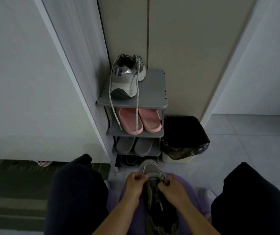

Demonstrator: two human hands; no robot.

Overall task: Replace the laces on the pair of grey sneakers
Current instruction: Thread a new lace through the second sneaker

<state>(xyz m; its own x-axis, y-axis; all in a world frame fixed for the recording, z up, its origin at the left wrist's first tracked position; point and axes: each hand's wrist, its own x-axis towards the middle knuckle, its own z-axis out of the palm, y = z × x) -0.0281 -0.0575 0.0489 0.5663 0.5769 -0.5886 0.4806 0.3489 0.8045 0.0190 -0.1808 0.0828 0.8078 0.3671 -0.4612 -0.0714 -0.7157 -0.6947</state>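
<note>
Pinching at either side of the grey sneaker (150, 168) in your lap, both of your hands have their fingers curled tight. Your left hand (135, 183) grips the left edge of the lacing just behind the toe cap, and your right hand (169, 185) grips the right edge across from it. The light is too dim to tell whether your fingertips hold the lace itself or the edge of the upper. That shoe points toe away from you and lies between your knees on a purple garment (132, 211). A speckled lace (150, 194) runs loosely down its tongue toward you.

Your second sneaker (125, 80) stands on the top shelf of the grey shoe rack (152, 99) ahead, heel toward you. Its long lace (136, 107) hangs over the front edge in two strands, down past the shelf below.

On that lower shelf sit pink slippers (142, 119), with grey slippers (134, 145) one shelf further down. A bin lined with a black bag (183, 139) stands on the floor just right of the rack. A dark striped mat (13, 192) lies on the floor to your left.
</note>
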